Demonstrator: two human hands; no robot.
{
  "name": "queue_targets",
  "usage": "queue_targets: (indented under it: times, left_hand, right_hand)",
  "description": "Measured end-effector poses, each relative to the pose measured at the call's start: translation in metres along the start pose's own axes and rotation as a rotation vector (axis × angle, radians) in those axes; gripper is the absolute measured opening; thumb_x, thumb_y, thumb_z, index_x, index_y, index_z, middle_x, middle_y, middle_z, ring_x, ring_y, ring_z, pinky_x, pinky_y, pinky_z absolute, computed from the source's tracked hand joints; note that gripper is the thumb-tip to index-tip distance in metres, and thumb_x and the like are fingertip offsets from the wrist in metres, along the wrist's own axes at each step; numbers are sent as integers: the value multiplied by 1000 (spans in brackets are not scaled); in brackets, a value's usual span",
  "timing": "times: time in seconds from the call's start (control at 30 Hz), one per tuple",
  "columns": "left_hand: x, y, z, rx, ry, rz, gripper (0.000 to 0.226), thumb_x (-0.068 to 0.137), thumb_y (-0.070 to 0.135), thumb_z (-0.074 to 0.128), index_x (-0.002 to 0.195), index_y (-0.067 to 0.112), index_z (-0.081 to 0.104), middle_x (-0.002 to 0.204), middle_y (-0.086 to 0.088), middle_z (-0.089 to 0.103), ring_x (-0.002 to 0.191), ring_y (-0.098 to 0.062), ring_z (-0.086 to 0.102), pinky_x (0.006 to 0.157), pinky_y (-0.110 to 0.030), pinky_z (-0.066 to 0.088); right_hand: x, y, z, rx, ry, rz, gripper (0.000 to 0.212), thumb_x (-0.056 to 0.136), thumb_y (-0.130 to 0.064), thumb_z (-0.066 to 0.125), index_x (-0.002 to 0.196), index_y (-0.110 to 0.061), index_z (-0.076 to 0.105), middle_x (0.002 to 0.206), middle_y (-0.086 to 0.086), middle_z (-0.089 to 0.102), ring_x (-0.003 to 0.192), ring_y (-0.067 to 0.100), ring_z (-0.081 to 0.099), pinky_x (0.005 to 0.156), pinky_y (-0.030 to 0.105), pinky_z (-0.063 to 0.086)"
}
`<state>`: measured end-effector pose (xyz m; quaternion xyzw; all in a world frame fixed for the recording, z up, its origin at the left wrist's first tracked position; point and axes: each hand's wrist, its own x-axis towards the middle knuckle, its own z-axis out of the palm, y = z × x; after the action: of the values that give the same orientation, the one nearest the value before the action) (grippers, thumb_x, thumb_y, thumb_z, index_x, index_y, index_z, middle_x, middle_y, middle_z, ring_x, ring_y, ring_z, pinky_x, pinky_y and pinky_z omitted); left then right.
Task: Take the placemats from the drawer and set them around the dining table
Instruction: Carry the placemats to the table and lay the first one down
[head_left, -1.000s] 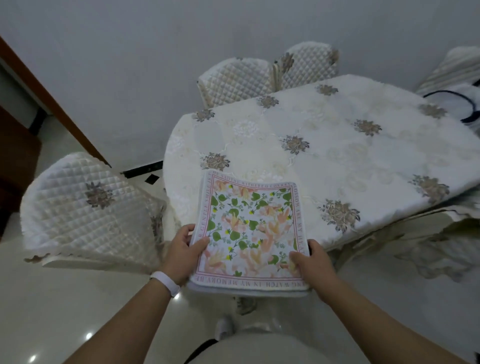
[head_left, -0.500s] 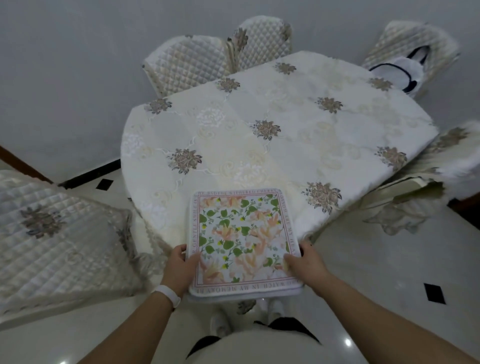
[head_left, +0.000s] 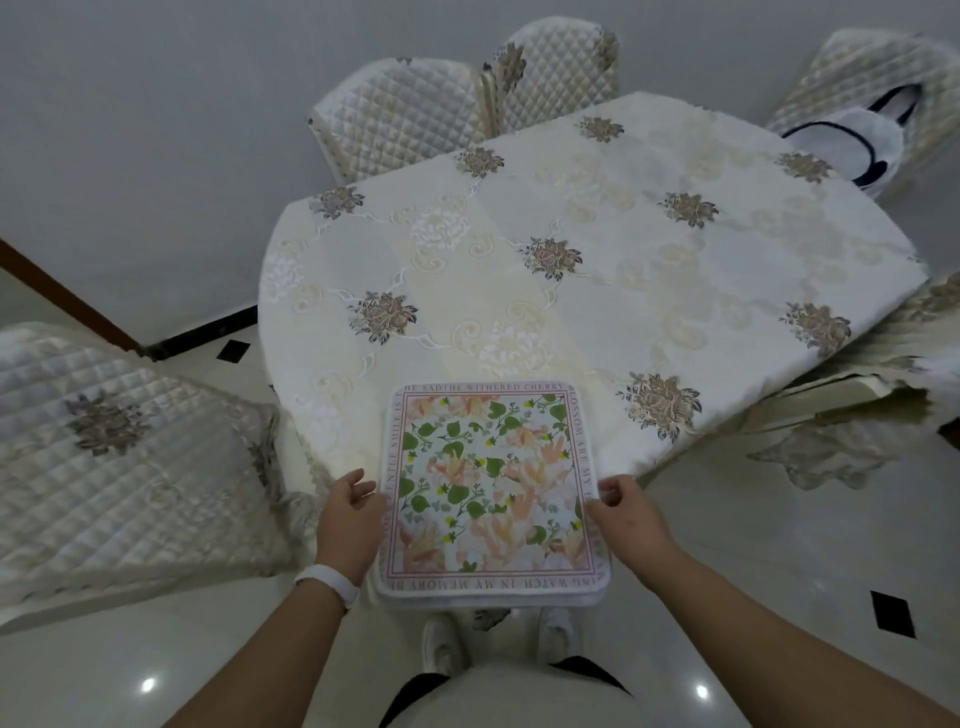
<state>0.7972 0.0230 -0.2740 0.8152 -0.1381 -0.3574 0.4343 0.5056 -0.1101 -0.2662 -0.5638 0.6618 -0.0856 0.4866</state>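
Fingers (head_left: 362, 487) of left hand (head_left: 348, 519) and right hand (head_left: 626, 514) curled against opposite side edges of placemats (head_left: 488, 493); grasping or released, cannot tell; stack at near edge of table (head_left: 623, 291), overhanging; judged light, padded, floppy; best supported underneath at both sides.

Light: dim, soft, greyish, even across the counter (head_left: 597, 291).
Glare: two small bright spots on the glossy floor (head_left: 779, 561), nearer than the counter.
Shadows: faint, soft under the counter's near edge.
Distortion: counter edges bow; chairs (head_left: 405, 114) beyond it splay outward.
Blur: slight smear left of the counter; its centre crisp.
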Motion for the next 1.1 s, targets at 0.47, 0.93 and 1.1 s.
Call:
queue_targets:
  times: [0.47,0.93,1.1]
  left_hand:
    - [18,5,-1,70,-90,-67,37,90,11,62,126,7,56,102,-3,64,91,-22,64,82,-39,54]
    - [23,13,-21,1,-178,-62,15,90,7,62,104,12,61,93,-11,72,77,-27,71,71,-43,60]
    - [18,25,-13,-38,-292,-25,11,91,4,61,101,8,60,90,-12,71,73,-27,71,54,-31,57]
  right_hand:
    - [1,-13,25,115,-93,74,21,90,-1,52,109,-12,55,104,5,65,87,17,63,65,27,54]
    - [-23,-40,47,130,-44,-45,32,90,0,52,115,-19,57,101,-8,66,92,12,64,74,27,55]
    - [-36,-36,41,129,29,-58,28,90,-2,53,105,-25,56,96,-10,66,83,4,63,61,11,49]
